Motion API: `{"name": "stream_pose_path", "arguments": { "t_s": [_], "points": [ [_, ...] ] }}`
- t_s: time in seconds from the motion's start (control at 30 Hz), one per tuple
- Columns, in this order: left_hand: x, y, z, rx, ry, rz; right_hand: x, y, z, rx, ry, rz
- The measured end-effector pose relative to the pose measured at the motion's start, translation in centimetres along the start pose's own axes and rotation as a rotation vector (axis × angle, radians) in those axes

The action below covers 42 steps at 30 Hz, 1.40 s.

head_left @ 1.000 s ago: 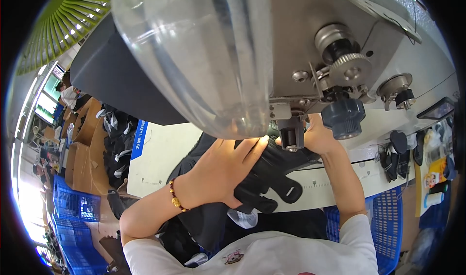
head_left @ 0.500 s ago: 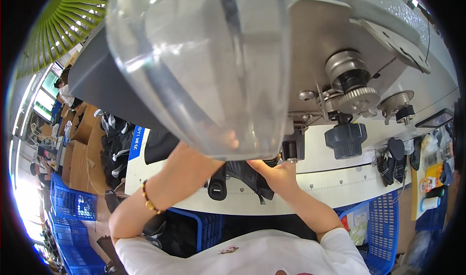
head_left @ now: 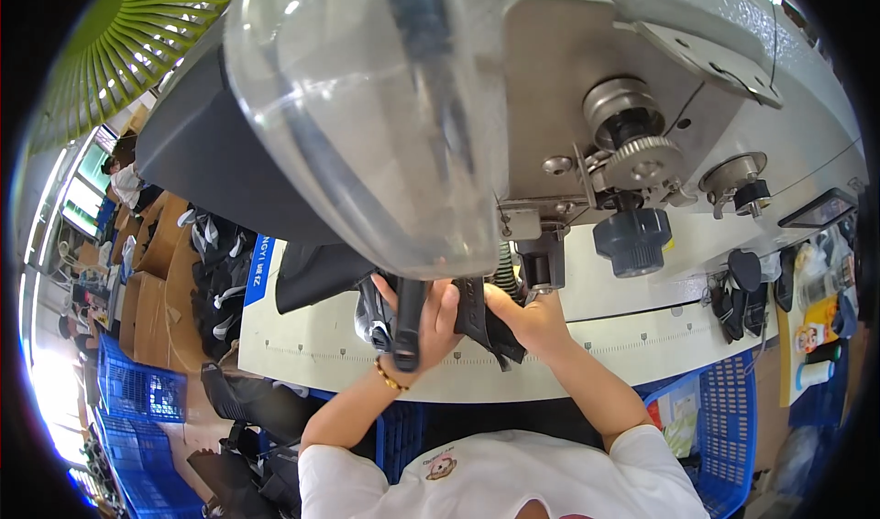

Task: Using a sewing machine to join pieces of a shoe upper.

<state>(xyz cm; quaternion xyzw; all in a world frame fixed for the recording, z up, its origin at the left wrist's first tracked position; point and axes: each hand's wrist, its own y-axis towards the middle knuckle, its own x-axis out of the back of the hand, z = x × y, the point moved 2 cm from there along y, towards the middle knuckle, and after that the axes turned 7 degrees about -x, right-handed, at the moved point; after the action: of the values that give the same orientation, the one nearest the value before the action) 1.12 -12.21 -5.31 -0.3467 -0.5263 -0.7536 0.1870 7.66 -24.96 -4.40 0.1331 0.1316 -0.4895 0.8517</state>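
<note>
My left hand [head_left: 433, 328], with a beaded bracelet at the wrist, is below the sewing machine's clear guard [head_left: 367, 134]. A black strap [head_left: 407, 331] with a rounded end crosses this hand, between its fingers. Its fingertips come close to a black fabric piece [head_left: 486, 328], and some fingers are partly hidden. My right hand [head_left: 533, 322] grips that piece from the right, thumb on top, near the needle area. The piece hangs over the pale worktable [head_left: 587, 345]. Beside the left hand lie a grey-and-black item [head_left: 371, 316] and a larger black piece [head_left: 316, 276].
The sewing machine's dark knob [head_left: 632, 244] and metal tension parts overhang the right hand. Blue baskets [head_left: 724, 427] stand at right and left. Black items [head_left: 257, 400] are heaped beside the table, near cardboard boxes [head_left: 151, 317]. Thread spools [head_left: 814, 374] lie at far right.
My left hand has come down and right from under the guard, and the strap now lies across it. The view has shifted slightly. My right hand stays by the black piece.
</note>
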Motion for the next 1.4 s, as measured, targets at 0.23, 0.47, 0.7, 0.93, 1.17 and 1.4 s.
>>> {"name": "stream_pose_path", "arguments": {
  "t_s": [0.23, 0.47, 0.7, 0.93, 1.17, 1.4],
  "points": [
    [3.6, 3.0, 3.2, -0.198, -0.252, 0.006, -1.4, -1.2, -0.4, -0.027, 0.115, -0.091],
    [4.2, 3.2, 2.5, -0.201, -0.224, 0.148, -1.2, -1.2, -1.1, 0.035, 0.021, -0.158],
    [4.5, 3.1, 2.1, -0.16, -0.204, 0.283, -0.7, -0.8, -0.7, 0.024, -0.009, -0.137],
    [4.4, 3.3, 2.2, -0.136, -0.19, 0.385, -0.7, -0.5, -0.1, 0.007, -0.062, -0.157],
    [4.4, 2.5, 1.7, -0.206, -0.178, 0.256, -0.7, -2.0, -0.5, -0.076, -0.088, -0.083],
    [4.7, 3.4, 1.6, -0.207, -0.17, 0.299, -1.0, -2.3, -1.2, -0.072, 0.052, -0.059]
  ]
}}
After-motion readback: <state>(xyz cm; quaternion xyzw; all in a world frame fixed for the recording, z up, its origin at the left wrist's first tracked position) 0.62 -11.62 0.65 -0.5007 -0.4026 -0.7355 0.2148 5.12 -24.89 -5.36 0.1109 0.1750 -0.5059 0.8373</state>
